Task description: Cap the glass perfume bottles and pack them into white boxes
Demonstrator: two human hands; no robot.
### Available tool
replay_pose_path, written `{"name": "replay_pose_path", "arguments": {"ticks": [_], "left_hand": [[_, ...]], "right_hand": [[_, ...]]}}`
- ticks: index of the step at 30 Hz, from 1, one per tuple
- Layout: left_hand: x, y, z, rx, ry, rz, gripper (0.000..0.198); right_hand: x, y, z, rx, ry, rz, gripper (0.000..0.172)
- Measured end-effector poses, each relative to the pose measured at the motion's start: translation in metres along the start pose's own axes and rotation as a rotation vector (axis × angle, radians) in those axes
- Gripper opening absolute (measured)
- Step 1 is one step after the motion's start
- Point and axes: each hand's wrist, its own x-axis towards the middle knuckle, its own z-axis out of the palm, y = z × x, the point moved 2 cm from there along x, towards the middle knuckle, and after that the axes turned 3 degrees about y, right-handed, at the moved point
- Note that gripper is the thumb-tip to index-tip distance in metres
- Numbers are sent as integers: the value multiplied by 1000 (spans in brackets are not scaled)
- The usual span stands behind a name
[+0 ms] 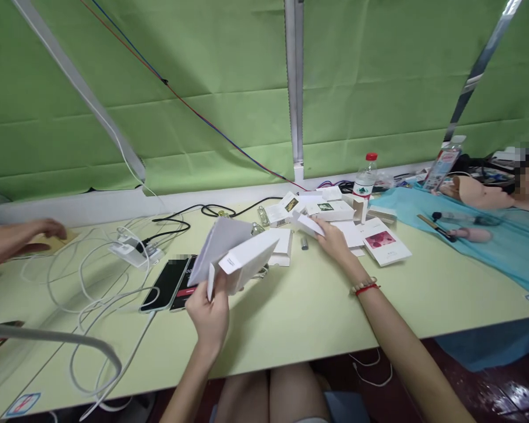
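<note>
- Far left, I count one co-worker's hand [50, 230], over something yellow [66, 241] that it partly hides.
- One white power strip [134, 251] on the bench [291, 317], amid white cables too tangled for me to count.
- Two phones, the left phone [165, 286] just beside the right phone [180, 298].
- My left hand [209, 314] is clamped on one white box [253, 258], raised and tilted above the bench; one greyish-white panel [220, 244] rises beside it, and I cannot tell whether they are joined.
- One small grey cylinder [304, 243] lies between my two hands.
- My right hand [335, 239], well apart from the left, has its fingers closed on one white piece [309, 224], near several overlapping white cartons.
- Two bottles: one red-capped bottle [364, 187], upright; one white-capped bottle [443, 164], tilted.
</note>
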Motion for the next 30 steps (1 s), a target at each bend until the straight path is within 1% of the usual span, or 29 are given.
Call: {"name": "replay_pose_path", "arguments": {"ticks": [2,4,6,8,9,10,12,13,15,16,18,20,23,24,26,28,30], "left_hand": [[11,9,11,-134,-35,-133,35],[16,19,22,-242,-31,-202,33],[13,25,32,-276,-35,-224,33],[1,25,40,-240,-82,-180,31],[-7,24,43,-206,-126,-113,30],[-16,22,45,-160,-189,1,27],[-36,19,46,-91,-315,347,25],[-47,18,46,-78,-392,542,30],[-66,14,45,8,-587,812,46],[-72,12,44,40,-657,886,53],[-80,10,44,82,-739,939,58],[-82,8,46,90,-756,913,56],[-83,2,50,67,-780,854,53],[-84,0,51,54,-781,841,54],[-85,-4,52,26,-758,825,56],[-85,-7,50,-2,-710,799,58],[-82,-5,48,-31,-654,736,58]], "right_hand": [[1,1,-5,7,92,79,46],[2,3,-7,38,175,151,43],[3,4,-9,98,276,214,43],[3,5,-13,154,406,258,45],[3,5,-16,169,476,272,47],[3,5,-21,170,549,283,48],[1,4,-33,137,689,297,50],[0,4,-39,106,743,295,50],[-2,5,-51,38,808,281,51],[-3,7,-55,9,811,271,53],[-2,15,-57,-33,757,261,58],[-1,26,-51,-65,641,270,64],[2,43,-32,-77,437,287,71],[2,48,-26,-80,394,293,71],[2,55,-18,-96,352,300,69],[0,58,-16,-121,351,305,65],[0,59,-16,-130,346,318,62]]}}
